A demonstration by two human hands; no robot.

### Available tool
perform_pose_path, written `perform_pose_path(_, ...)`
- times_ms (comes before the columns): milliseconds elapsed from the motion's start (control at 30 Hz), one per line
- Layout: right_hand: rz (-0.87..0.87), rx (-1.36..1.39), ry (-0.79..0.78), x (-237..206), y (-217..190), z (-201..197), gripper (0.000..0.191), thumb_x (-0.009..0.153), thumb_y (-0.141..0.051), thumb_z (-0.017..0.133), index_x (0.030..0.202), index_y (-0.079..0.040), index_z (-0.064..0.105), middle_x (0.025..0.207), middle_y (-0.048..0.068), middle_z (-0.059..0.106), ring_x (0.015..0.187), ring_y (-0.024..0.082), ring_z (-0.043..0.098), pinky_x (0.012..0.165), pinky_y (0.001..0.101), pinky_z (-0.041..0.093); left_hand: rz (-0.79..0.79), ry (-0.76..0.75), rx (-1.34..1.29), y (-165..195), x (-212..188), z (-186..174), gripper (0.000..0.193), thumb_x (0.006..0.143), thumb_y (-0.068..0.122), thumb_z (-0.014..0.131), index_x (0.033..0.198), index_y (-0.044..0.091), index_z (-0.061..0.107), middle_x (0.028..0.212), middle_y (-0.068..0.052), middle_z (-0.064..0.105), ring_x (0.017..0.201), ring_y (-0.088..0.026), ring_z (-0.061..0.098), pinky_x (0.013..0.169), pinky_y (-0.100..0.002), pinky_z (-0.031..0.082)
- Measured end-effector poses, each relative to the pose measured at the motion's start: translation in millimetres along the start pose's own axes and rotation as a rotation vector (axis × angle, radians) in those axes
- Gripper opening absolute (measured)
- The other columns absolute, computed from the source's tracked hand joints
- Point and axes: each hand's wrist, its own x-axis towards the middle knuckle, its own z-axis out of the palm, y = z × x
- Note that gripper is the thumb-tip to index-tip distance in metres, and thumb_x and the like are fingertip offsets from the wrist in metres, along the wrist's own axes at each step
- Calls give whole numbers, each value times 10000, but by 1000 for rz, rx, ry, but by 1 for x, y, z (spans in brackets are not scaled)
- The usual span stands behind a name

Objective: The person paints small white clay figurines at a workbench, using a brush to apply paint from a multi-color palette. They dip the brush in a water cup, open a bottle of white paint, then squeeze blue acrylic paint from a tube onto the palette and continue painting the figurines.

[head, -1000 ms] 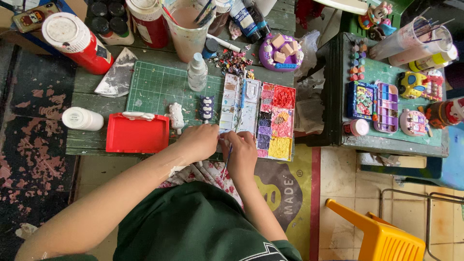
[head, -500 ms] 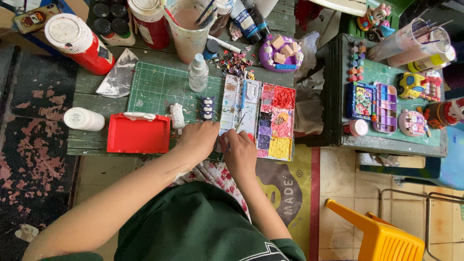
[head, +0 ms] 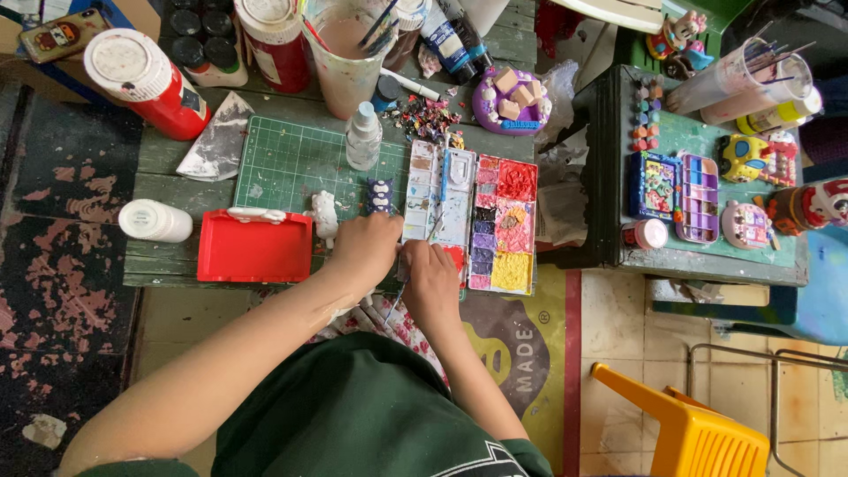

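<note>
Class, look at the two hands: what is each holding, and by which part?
The right hand grips a thin brush along its handle. What the left hand holds cannot be told.

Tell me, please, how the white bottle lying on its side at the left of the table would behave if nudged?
The white bottle is round and lies on its side, so it would probably roll. It lies near the table's front edge and might drop off. It looks like smooth plastic, perhaps slippery.

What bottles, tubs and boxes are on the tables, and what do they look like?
Red canister: far left of the green table, lying tilted, white lid.
White bottle: left edge, on its side, left of the red box.
Red box: flat, beside the left hand.
Clear spray bottle: upright on the green cutting mat.
Small pink-lidded jar: side table's near edge.
</note>
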Motion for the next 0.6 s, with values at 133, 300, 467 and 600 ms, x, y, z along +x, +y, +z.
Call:
perform_pose_path(133, -17, -1, 23, 1, 0, -2, 223, 820, 74, 590, 1013, -33, 557, 844, 134, 618, 820, 343, 591, 725, 465, 410, -6, 94, 21, 4, 7, -3, 216, 821, 77, 671, 1028, 37, 629, 815, -165, 705, 707, -368, 730, 579, -466, 579)
perform_pose_path(300, 46, -9, -16, -5, 1, -1, 233, 809, 83, 577, 1008, -33, 545, 826, 148, 601, 826, 360, 577, 743, 468, 407, -29, 49, 98, 13, 10, 3, 174, 836, 110, 670, 1009, 96, 652, 779, -131, 706, 700, -326, 739, 546, -444, 569)
perform_pose_path(467, 61, 11, -59, -10, 8, 0, 204, 839, 80, 583, 1003, -35, 543, 831, 153, 606, 823, 377, 576, 747, 473, 404, -59, -20, 172, 16, 15, 11, 141, 834, 108, 662, 974, 118, 669, 753, -93, 716, 728, -284, 747, 551, -413, 573)
perform_pose_path(600, 13, 19, -52, -9, 13, -5, 222, 815, 69, 598, 998, -44, 540, 855, 139, 623, 860, 351, 609, 771, 455, 414, -33, -14, 181, 14, 19, 17, 124, 813, 123, 666, 936, 118, 680, 760, -94, 722, 743, -283, 751, 611, -412, 582)
